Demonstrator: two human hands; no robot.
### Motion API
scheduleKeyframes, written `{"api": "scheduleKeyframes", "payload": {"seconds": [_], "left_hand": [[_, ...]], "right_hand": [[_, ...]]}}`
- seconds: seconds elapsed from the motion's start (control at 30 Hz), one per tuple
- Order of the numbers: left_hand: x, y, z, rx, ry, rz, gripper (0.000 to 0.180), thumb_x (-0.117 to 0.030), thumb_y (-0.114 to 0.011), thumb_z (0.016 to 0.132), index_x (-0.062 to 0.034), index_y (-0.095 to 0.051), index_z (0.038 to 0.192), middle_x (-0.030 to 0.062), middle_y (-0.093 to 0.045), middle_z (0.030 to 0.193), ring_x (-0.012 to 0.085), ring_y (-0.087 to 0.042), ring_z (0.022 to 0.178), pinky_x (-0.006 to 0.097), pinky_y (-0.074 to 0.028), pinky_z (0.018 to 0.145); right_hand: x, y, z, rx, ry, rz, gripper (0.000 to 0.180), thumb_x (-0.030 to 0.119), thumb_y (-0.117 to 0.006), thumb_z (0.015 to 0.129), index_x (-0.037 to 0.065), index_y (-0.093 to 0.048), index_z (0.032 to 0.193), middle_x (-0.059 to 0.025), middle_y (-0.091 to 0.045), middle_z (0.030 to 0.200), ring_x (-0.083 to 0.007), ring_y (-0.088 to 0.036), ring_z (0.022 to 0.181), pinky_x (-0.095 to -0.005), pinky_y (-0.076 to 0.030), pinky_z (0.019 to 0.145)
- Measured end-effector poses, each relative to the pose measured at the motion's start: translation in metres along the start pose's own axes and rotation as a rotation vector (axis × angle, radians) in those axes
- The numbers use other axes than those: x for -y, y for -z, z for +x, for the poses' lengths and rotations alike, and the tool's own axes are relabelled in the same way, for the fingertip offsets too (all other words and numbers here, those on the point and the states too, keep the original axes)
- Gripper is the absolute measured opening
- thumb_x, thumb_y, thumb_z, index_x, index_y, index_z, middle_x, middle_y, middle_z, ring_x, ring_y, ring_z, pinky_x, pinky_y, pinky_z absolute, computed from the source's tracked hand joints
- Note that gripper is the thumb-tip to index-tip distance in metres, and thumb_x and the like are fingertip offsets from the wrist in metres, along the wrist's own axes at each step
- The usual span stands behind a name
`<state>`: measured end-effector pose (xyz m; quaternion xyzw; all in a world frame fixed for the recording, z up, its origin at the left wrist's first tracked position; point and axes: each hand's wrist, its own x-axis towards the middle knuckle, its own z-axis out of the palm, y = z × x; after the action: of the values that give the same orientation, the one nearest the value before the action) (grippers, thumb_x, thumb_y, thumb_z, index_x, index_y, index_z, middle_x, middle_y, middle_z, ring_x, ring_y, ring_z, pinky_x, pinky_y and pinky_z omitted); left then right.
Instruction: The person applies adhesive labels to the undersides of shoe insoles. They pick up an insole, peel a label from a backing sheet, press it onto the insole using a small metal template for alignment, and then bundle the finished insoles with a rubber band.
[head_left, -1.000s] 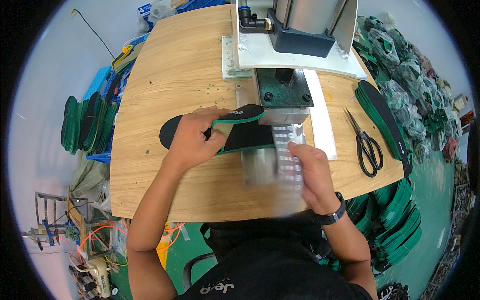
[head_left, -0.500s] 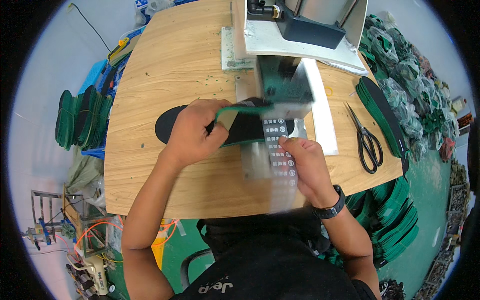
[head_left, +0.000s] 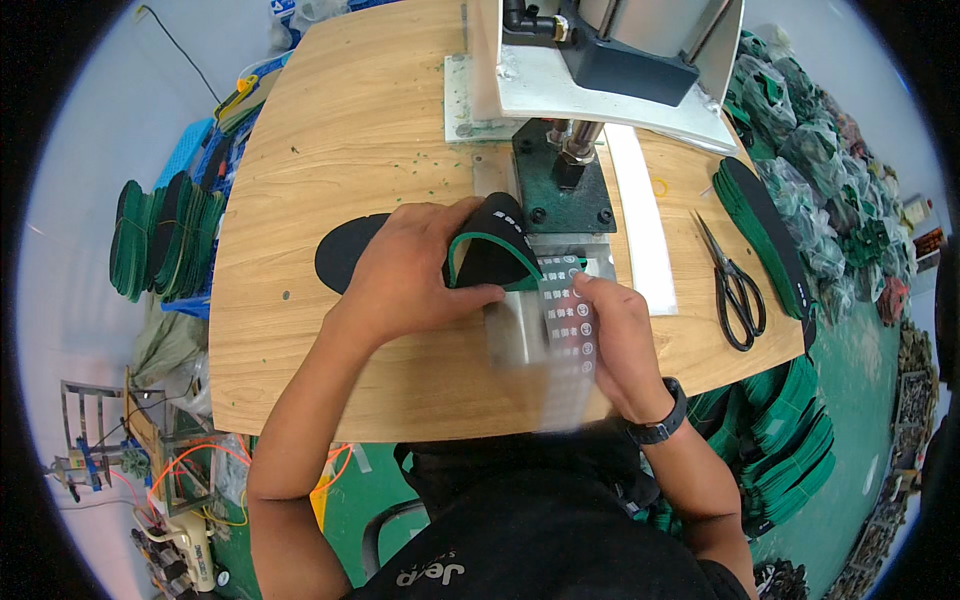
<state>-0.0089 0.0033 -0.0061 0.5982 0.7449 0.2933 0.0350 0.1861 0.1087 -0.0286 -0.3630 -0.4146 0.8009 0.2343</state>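
Press plate [head_left: 540, 190] has come down since earlier, more rod [head_left: 584, 142] showing. Your left hand [head_left: 410, 265] grips black insole [head_left: 490, 218] on table [head_left: 300, 380], white-printed end curled up beside plate. Your right hand [head_left: 622, 325] pinches clear strip [head_left: 566, 325] bearing rows of white characters and round emblems.

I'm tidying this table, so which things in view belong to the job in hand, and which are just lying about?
Apparently in use:
black-and-green insole, in the left hand
translucent printed strip, in the right hand
dark press plate, just beyond the strip

Apparently lying aside:
black-handled scissors
stack of insoles
small yellow rubber band
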Motion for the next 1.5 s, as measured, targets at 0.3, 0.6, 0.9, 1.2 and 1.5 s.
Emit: {"api": "scheduleKeyframes", "payload": {"seconds": [0.3, 0.6, 0.9, 1.2, 1.5], "left_hand": [[0.007, 0.006, -0.001, -0.04, 0.107, -0.312, 0.035, -0.013, -0.062, 0.073, -0.0029, -0.063, 0.106, 0.0159, -0.065, 0.077, 0.0285, -0.061, 0.067, 0.033, -0.05, 0.065], [0.009, 0.012, -0.003, -0.166, 0.224, -0.406, 0.009, -0.007, -0.054, 0.073, 0.0003, -0.057, 0.076, 0.0079, -0.053, 0.056, 0.0141, -0.046, 0.051, 0.03, -0.043, 0.052], [0.012, 0.009, -0.005, -0.127, 0.194, -0.367, 0.01, -0.01, -0.055, 0.073, 0.0001, -0.056, 0.077, 0.0138, -0.052, 0.058, 0.0211, -0.05, 0.052, 0.033, -0.044, 0.054], [0.001, 0.008, -0.004, -0.003, 0.107, -0.235, 0.042, -0.022, -0.067, 0.071, -0.0032, -0.059, 0.108, 0.021, -0.063, 0.088, 0.0373, -0.06, 0.082, 0.04, -0.048, 0.075], [0.002, -0.001, -0.001, 0.018, 0.005, -0.087, 0.062, -0.029, -0.082, 0.061, -0.0018, -0.059, 0.111, 0.0217, -0.063, 0.101, 0.0389, -0.06, 0.096, 0.041, -0.048, 0.085]], "right_hand": [[0.004, 0.025, -0.027, -0.162, 0.235, 0.035, 0.018, 0.012, -0.054, 0.091, -0.002, -0.062, 0.082, -0.004, -0.062, 0.073, -0.0081, -0.056, 0.056, -0.0208, -0.047, 0.048], [-0.003, -0.004, -0.005, 0.009, 0.028, 0.001, 0.019, 0.009, -0.057, 0.089, 0.001, -0.06, 0.072, -0.0039, -0.06, 0.07, -0.0077, -0.054, 0.058, -0.0214, -0.043, 0.051], [-0.004, 0.0, -0.004, -0.013, 0.013, -0.052, 0.017, 0.015, -0.062, 0.089, 0.004, -0.06, 0.076, -0.004, -0.062, 0.076, -0.0089, -0.055, 0.056, -0.0223, -0.048, 0.051], [-0.006, -0.005, -0.005, -0.069, 0.017, -0.083, 0.024, 0.017, -0.059, 0.091, 0.002, -0.06, 0.073, -0.0042, -0.06, 0.069, -0.0091, -0.055, 0.053, -0.0228, -0.045, 0.048], [-0.007, 0.0, -0.002, 0.014, 0.081, -0.018, 0.021, 0.016, -0.059, 0.09, -0.001, -0.063, 0.079, -0.004, -0.062, 0.071, -0.0087, -0.056, 0.061, -0.0206, -0.045, 0.055]]}}
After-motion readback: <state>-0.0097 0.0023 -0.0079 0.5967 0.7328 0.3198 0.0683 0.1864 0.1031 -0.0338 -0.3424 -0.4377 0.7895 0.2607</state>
